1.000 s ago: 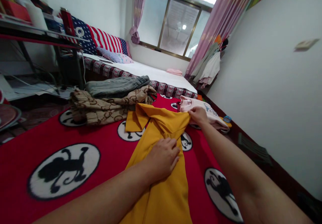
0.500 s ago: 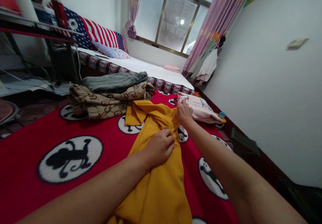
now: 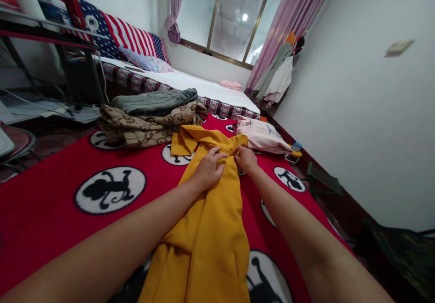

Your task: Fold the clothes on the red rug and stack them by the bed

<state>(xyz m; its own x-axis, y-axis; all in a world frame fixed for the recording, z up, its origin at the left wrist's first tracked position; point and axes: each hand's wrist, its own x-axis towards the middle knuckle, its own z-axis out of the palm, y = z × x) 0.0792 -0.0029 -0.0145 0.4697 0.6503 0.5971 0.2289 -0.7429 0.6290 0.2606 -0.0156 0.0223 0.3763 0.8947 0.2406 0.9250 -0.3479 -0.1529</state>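
A mustard-yellow dress [image 3: 217, 221] lies lengthwise toward me on a red blanket [image 3: 44, 221] with black-and-white monkey circles. Its upper part is folded over at the far end, one sleeve pointing left. My left hand [image 3: 208, 170] rests on the fabric below the waist, fingers apart and slightly bent. At the right side of the waist, my right hand [image 3: 246, 159] pinches the cloth between closed fingers. The fingertips of both hands are close together but not touching.
Folded grey jeans [image 3: 152, 102] lie on brown patterned clothing [image 3: 146, 128] at the far left. A folded pink top [image 3: 263, 135] sits at the far right. Beyond stand a bed [image 3: 200, 85] and, at left, a cluttered desk [image 3: 50, 37]. A dark green stool [image 3: 324, 179] stands by the right wall.
My right hand has come back toward me and left, from beside the pink top to the dress's waist. My left hand has shifted slightly up and left, its fingers stretching out.
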